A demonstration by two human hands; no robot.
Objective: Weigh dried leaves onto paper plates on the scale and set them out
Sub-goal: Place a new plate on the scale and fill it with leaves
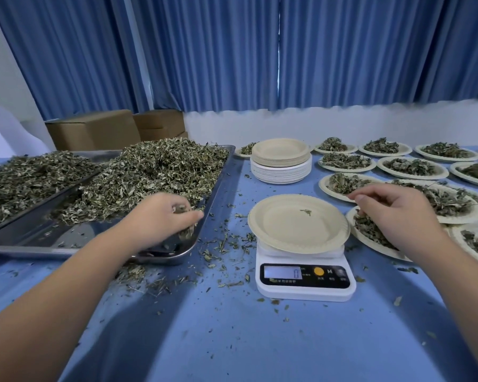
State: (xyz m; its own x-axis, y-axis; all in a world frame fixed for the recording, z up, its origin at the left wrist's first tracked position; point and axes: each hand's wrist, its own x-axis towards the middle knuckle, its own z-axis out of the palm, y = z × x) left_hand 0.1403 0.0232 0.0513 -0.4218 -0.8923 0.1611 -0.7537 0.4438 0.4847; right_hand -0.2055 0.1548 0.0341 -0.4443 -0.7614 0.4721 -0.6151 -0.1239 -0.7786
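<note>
A white digital scale (304, 279) stands on the blue table, its display reading 0. On it lies a beige paper plate (287, 230) with one small leaf scrap. My left hand (163, 216) reaches into the near right corner of a steel tray (215, 183) heaped with dried leaves (155, 172), its fingers curled round a clump of them. My right hand (392, 208) hovers to the right of the scale over a filled plate (367, 235), fingers bent, pinching a few leaves.
A stack of empty paper plates (280, 161) stands behind the scale. Several filled plates (414, 166) cover the right side of the table. A second tray of leaves (25, 177) lies at far left. Cardboard boxes (94, 130) and blue curtains are behind. Leaf crumbs litter the tablecloth.
</note>
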